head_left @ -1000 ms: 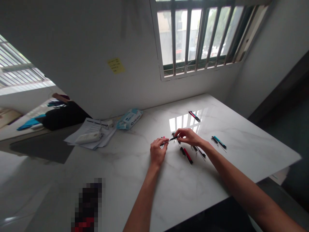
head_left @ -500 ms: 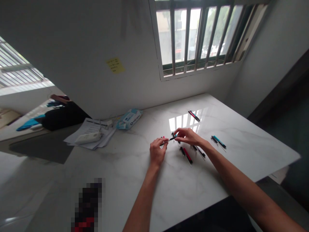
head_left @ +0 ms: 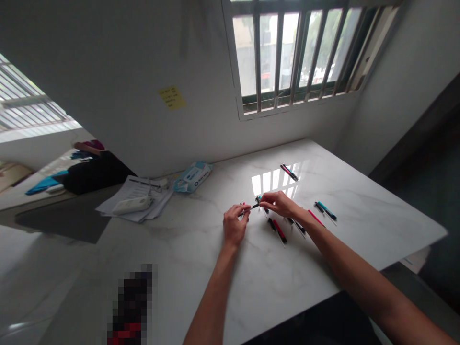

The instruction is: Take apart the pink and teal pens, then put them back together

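Note:
My left hand (head_left: 235, 226) is closed around a red pen piece (head_left: 244, 205) above the white marble table (head_left: 251, 278). My right hand (head_left: 280, 202) pinches a thin black pen part (head_left: 255, 206) whose tip points at the left hand's piece. The two hands nearly meet. A red and black pen (head_left: 278, 230) lies just below my right wrist, with another dark pen (head_left: 297, 225) beside it. A teal pen (head_left: 326, 210) lies to the right, and a red and black pair (head_left: 289, 171) lies farther back.
A blue wipes pack (head_left: 192, 176) and a stack of papers with a white remote (head_left: 133, 205) sit at the back left by the wall. A barred window (head_left: 294, 52) is above the table. The table's right edge (head_left: 431, 235) drops to a dark floor.
My right hand has shifted slightly left, bringing the black part closer to the left hand's piece. A red pen now shows beside my right forearm.

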A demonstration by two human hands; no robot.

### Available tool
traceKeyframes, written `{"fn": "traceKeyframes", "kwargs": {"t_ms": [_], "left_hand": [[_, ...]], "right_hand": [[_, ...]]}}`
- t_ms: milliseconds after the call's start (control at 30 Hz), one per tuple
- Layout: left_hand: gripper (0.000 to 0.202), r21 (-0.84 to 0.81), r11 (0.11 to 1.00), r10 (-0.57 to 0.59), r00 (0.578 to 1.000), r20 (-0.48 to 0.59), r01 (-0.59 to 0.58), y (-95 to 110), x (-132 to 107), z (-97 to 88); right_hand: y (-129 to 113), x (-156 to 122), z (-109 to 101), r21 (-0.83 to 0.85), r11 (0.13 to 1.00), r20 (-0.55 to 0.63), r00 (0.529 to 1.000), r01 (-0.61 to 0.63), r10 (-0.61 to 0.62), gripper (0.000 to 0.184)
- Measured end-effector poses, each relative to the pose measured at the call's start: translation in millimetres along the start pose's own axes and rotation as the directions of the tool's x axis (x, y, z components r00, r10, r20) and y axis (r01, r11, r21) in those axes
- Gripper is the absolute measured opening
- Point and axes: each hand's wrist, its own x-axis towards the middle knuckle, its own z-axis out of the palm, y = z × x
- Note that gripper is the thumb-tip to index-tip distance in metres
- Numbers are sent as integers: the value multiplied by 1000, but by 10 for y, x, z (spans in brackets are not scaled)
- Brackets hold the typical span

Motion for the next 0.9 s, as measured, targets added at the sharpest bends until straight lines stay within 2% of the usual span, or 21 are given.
{"fn": "traceKeyframes", "kwargs": {"t_ms": [133, 233, 400, 533, 633, 733, 833, 900], "left_hand": [[21, 84, 996, -26, 998, 50, 22, 13, 21, -61], [21, 126, 992, -18, 993, 115, 4, 29, 41, -117], [14, 201, 978, 29, 991, 131, -55, 85, 25, -188], [11, 219, 975, 19, 994, 104, -41, 67, -71, -228], [11, 211, 977, 1, 997, 79, -18, 19, -146, -229], [12, 208, 978, 2, 998, 69, -17, -9, -177, -212], [12, 218, 976, 0, 998, 68, -15, -16, -176, -201], [12, 223, 975, 4, 997, 75, -20, -21, -174, -199]], "right_hand": [[-17, 4, 25, 55, 997, -63, 997, 53, -49, 25], [-32, 6, 39, 35, 998, -83, 995, 53, -50, 28], [-96, -15, 50, -57, 998, 8, 1000, -10, 11, 46], [-137, -27, 68, 15, 998, 33, 998, 58, -58, 26], [-137, -18, 98, 12, 998, 62, 996, 68, -68, 27], [-125, -8, 122, -53, 998, 67, 998, 16, -12, 40], [-112, -10, 125, -10, 998, 69, 996, 59, -58, 27], [-104, -13, 123, 6, 996, 76, 993, 85, -85, 25]]}}
